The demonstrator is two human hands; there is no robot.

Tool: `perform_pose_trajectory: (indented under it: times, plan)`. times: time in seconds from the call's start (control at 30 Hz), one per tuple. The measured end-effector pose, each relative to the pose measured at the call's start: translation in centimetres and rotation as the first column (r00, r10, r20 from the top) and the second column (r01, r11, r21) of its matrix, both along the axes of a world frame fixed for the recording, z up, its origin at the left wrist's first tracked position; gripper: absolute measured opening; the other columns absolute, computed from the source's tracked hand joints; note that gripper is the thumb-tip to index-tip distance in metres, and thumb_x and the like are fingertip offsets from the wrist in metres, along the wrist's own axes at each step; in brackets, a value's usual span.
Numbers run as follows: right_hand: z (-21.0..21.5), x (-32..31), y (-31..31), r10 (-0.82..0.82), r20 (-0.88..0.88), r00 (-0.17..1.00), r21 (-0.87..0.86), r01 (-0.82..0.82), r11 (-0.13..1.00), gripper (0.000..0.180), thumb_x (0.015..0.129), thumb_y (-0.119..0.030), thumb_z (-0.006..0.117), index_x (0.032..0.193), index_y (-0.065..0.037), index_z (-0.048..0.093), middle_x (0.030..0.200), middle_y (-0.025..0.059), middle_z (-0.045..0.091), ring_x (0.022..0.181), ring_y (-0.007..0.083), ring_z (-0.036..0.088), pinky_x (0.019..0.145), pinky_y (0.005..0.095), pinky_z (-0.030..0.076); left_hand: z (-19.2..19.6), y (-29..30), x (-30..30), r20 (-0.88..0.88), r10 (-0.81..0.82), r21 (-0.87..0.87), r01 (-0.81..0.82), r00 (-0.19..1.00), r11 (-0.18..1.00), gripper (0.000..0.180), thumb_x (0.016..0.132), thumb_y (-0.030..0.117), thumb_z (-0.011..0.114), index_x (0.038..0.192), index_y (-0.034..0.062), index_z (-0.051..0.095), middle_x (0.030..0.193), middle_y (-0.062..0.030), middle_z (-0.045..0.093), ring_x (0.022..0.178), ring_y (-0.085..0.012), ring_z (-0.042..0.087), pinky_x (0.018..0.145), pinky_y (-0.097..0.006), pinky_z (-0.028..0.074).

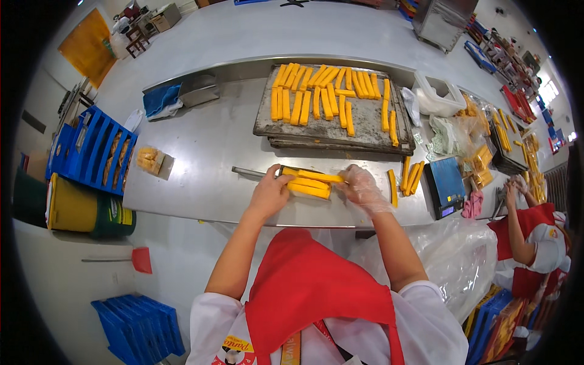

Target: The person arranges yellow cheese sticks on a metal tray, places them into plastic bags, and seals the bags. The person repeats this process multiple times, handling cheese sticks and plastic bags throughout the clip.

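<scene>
Several yellow food sticks (307, 190), like bread or cake fingers, lie side by side in a small metal holder (319, 195) near the table's front edge. My bare left hand (269, 193) grips the left end of that holder, its thumb and fingers at the rim. My right hand (365, 187), in a clear plastic glove, is closed at the right end of the uppermost stick. A thin metal bar (246, 173) reaches left from behind my left hand. Farther back, a dark baking tray (365, 135) on a stack bears many more yellow sticks.
Right of my right hand lie loose sticks (413, 177) and a blue digital scale (444, 182). Behind them stands a white plastic bin (439, 96). A bagged pack (152, 161) lies at left, by a blue crate (91, 152). A co-worker's hand (516, 185) shows at far right.
</scene>
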State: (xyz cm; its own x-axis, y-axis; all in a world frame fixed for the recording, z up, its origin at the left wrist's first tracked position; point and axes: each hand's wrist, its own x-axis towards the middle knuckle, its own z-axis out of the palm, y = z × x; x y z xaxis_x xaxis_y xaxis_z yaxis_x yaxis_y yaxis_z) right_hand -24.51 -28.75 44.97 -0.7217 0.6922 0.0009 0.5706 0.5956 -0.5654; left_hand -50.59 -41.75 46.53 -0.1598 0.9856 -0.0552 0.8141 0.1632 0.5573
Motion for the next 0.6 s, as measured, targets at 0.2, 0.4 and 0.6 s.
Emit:
perform_pose_trajectory:
  times: [0.2, 0.4, 0.6]
  plan:
    - [-0.1, -0.9, -1.4, -0.215, -0.149, 0.965, -0.174, 0.189, 0.966, 0.026, 0.084, -0.018, 0.068, 0.106, -0.003, 0.071, 0.098, 0.0220, 0.067, 0.095, 0.0388, 0.066, 0.087, 0.0450, 0.052, -0.1, -0.6, 0.5, 0.072, 0.043, 0.059, -0.047, 0.997, 0.997, 0.040, 0.083, 0.007, 0.062, 0.123, 0.0096, 0.065, 0.136, -0.0192, 0.054, 0.114, -0.0385, 0.060, 0.094, -0.044, 0.052]
    - [-3.8, -1.1, -2.7, -0.387, -0.309, 0.869, -0.411, 0.245, 0.878, 0.021, 0.083, -0.010, 0.068, 0.102, -0.001, 0.071, 0.093, 0.0185, 0.071, 0.088, 0.0295, 0.070, 0.081, 0.0356, 0.054, -0.5, -0.1, 1.9, 0.122, 0.018, 0.103, -0.030, 0.992, 0.994, 0.043, 0.083, 0.005, 0.066, 0.126, 0.0051, 0.060, 0.133, -0.0178, 0.056, 0.111, -0.0373, 0.061, 0.089, -0.041, 0.055]
    - [-1.9, 4.3, -3.0, -0.465, -0.284, 0.839, -0.156, 0.438, 0.885, 0.018, 0.086, -0.016, 0.065, 0.095, -0.002, 0.073, 0.092, 0.0185, 0.071, 0.087, 0.0356, 0.068, 0.081, 0.0417, 0.054, 0.1, -1.1, 1.7, 0.050, 0.009, 0.084, -0.014, 0.999, 0.996, 0.047, 0.085, 0.010, 0.067, 0.131, 0.0095, 0.059, 0.140, -0.0151, 0.051, 0.111, -0.0342, 0.062, 0.090, -0.040, 0.054]
